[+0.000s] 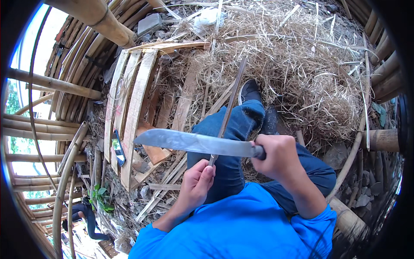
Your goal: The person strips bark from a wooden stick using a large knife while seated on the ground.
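Note:
My right hand point(278, 157) is closed round the dark handle of a machete point(196, 143), its broad blade pointing left. In my closed left hand point(197, 181) is the lower end of a long, thin bamboo strip point(230, 103), which slants up and away over my leg. The blade lies across the strip just above my left fist; whether it bites into the strip cannot be made out. My legs in blue jeans point(224, 168) are bent beneath both, and a dark shoe point(250, 91) shows near the strip's far end.
Fibrous shavings point(310, 82) heap up ahead and to the right. A wooden pallet point(140, 84) stands at the left with a black-framed phone point(117, 148) on it. Bamboo poles point(56, 83) fence the left side. Another person point(88, 220) is at the lower left, beyond a green plant point(100, 198).

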Demonstrator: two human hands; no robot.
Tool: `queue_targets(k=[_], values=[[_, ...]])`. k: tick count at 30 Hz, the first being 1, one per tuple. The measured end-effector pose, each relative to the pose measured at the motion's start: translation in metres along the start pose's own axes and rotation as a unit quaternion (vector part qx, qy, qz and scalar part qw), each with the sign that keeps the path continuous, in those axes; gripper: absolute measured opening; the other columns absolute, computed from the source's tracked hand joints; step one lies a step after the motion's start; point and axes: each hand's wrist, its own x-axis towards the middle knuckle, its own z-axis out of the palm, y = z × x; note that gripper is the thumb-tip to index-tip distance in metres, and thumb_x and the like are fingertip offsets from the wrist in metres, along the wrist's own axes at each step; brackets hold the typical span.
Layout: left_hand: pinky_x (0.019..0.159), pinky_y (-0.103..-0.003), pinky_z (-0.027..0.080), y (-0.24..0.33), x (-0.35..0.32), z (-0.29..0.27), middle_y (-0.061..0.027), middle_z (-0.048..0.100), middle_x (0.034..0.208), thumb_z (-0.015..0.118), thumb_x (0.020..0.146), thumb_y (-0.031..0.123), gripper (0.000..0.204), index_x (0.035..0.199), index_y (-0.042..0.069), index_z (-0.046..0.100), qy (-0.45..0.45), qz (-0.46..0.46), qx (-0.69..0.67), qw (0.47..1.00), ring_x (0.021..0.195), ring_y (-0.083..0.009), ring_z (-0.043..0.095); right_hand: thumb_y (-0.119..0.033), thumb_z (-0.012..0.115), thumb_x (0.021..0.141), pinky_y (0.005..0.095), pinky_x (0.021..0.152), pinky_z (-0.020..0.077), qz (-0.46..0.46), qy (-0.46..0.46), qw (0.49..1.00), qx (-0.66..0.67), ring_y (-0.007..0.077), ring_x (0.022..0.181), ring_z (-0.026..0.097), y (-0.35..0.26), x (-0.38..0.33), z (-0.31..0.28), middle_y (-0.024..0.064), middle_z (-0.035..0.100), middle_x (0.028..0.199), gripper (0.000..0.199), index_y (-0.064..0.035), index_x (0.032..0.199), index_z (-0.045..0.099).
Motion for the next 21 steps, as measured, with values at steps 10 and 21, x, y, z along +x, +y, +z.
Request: queue_targets(k=[10,21], values=[[0.046,-0.018,0.025,-0.006,-0.002,-0.001,0.0061,0.039,0.063,0.045,0.103,0.028,0.028,0.091,0.004,0.05,0.028,-0.005,0.05,0.998,0.053,-0.0007,0.034,-0.025,0.079,0.059,0.0401,0.06,0.0518,0.002,-0.043,0.993,-0.11,0.03,0.065,0.066,0.01,0.014,0.011,0.0118,0.065,0.068,0.027,-0.0081,0.073,0.064],[0.047,-0.018,0.024,-0.006,-0.002,-0.004,0.0063,0.038,0.064,0.044,0.103,0.03,0.029,0.09,0.004,0.049,0.026,0.0,0.069,0.997,0.054,-0.001,0.034,-0.02,0.064,0.075,0.0457,0.068,0.053,0.18,0.038,0.968,-0.17,0.0348,0.071,0.066,0.064,0.064,-0.022,0.0161,0.064,0.068,0.014,-0.0068,0.072,0.065]])
